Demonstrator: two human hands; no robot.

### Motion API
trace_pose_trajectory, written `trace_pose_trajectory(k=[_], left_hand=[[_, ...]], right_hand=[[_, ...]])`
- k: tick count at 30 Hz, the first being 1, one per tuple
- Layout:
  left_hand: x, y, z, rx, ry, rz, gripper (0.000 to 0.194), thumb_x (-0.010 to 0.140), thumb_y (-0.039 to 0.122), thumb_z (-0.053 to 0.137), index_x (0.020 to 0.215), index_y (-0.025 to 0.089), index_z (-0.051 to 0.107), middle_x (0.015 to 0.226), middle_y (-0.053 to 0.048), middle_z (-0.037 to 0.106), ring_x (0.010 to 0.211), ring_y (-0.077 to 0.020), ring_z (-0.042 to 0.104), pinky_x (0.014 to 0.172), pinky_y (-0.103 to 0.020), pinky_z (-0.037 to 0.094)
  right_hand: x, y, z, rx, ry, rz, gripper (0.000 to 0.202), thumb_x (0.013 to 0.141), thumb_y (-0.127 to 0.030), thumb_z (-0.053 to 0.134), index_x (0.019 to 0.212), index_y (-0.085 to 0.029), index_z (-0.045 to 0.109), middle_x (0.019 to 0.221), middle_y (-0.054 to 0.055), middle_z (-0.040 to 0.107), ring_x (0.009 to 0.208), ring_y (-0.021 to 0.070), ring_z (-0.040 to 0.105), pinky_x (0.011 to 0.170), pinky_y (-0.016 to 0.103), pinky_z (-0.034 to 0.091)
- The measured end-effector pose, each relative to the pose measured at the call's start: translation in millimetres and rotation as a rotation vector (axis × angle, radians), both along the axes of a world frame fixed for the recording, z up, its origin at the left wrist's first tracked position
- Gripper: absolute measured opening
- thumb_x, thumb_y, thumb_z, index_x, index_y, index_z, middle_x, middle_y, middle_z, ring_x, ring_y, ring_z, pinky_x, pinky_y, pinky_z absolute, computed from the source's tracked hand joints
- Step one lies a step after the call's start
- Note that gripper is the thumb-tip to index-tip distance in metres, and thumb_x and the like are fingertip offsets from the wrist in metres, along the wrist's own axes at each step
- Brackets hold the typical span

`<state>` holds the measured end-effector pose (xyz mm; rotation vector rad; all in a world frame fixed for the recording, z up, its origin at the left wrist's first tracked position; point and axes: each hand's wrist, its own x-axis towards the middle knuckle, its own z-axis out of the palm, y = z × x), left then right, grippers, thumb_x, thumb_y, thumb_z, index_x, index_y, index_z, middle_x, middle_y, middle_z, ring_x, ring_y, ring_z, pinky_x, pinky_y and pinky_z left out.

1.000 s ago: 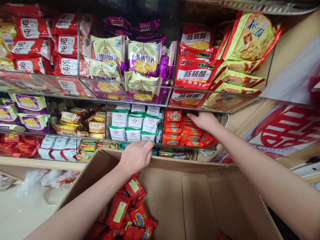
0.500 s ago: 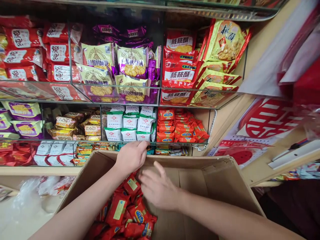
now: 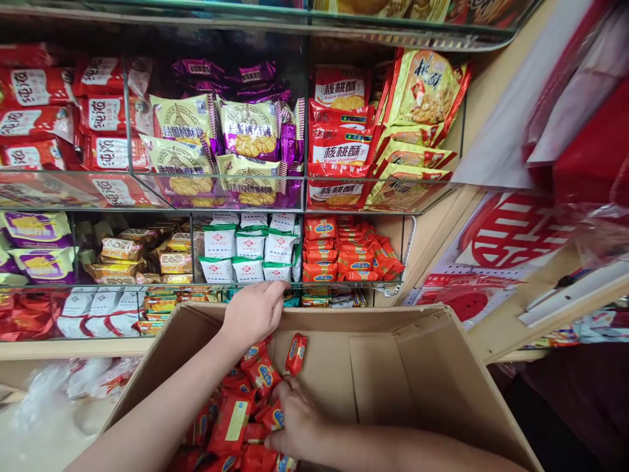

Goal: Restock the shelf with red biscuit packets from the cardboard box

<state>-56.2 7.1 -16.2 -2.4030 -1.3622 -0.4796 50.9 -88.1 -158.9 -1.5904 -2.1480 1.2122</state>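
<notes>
An open cardboard box (image 3: 378, 319) holds a heap of small red packets (image 3: 234, 419) on its left side. My left hand (image 3: 255, 311) is closed over the box's back rim, close to the shelf front. Inside the box, my right hand (image 3: 295, 418) rests at the right side of the heap, thumb and fingers apart around a red packet; some fingertips are hidden. One red packet (image 3: 295, 354) stands apart near the back wall. Similar red packets (image 3: 356, 255) are stacked in a shelf compartment behind the box.
Glass-fronted shelves hold white-and-green packets (image 3: 248, 246), red walnut shortbread packs (image 3: 341, 147) and yellow-purple biscuit packs (image 3: 250, 128). Plastic bags (image 3: 54, 400) lie at the lower left. Red decorations (image 3: 515, 229) hang at the right. Dark clothing shows at the lower right.
My right hand has moved down into the heap of packets. A red packet now shows separately near the back wall. My left hand stays at the rim. The view has shifted slightly.
</notes>
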Motion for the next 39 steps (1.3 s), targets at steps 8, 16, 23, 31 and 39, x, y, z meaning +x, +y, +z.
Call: trace_pose_trajectory(k=[8,16,23,31,39], left_hand=[[-1,0,5.7,-0.156,-0.167,-0.013,0.029,0.085,0.023,0.036,0.104,0.021,0.058,0.085,-0.004,0.069,0.076,-0.0205,0.064,0.064,-0.029,0.047],[4,-19,26.1,-0.637,-0.672,-0.425,0.037,0.083,0.037,0.046,0.111,0.016,0.057,0.107,-0.008,0.064,0.094,-0.0204,0.06,0.082,-0.029,0.047],[17,-21,16.7,-0.833,-0.978,-0.327,0.025,0.079,0.034,0.055,0.09,0.015,0.067,0.081,-0.004,0.069,0.074,-0.0158,0.061,0.068,-0.023,0.049],[19,-19,8.8,-0.825,-1.222,-0.289,0.022,0.079,0.035,0.056,0.073,0.014,0.062,0.063,0.002,0.059,0.057,-0.0088,0.05,0.056,-0.019,0.044],[14,-20,11.6,-0.737,-1.085,-0.25,0.024,0.084,0.038,0.048,0.081,0.016,0.058,0.072,-0.002,0.067,0.072,-0.0149,0.06,0.07,-0.025,0.045]], right_hand=[[39,13,91.2,0.101,0.08,0.135,0.076,0.048,-0.026,0.07,0.119,-0.022,0.045,0.111,0.008,0.057,0.098,0.0263,0.055,0.08,0.035,0.047],[71,38,151.6,0.587,0.383,-0.201,0.073,0.062,-0.023,0.066,0.128,-0.021,0.033,0.123,0.009,0.048,0.109,0.0232,0.048,0.093,0.04,0.039],[80,39,134.3,0.412,0.652,-0.201,0.057,0.07,-0.023,0.063,0.121,-0.021,0.038,0.103,0.008,0.058,0.089,0.0193,0.058,0.076,0.035,0.048],[89,35,135.2,0.059,0.844,-0.24,0.024,0.068,-0.024,0.065,0.089,-0.017,0.054,0.076,0.0,0.061,0.061,0.0113,0.057,0.056,0.025,0.048],[116,56,161.0,0.439,0.816,-0.478,0.035,0.069,-0.036,0.062,0.097,-0.017,0.051,0.077,0.003,0.063,0.057,0.0132,0.057,0.052,0.028,0.049]])
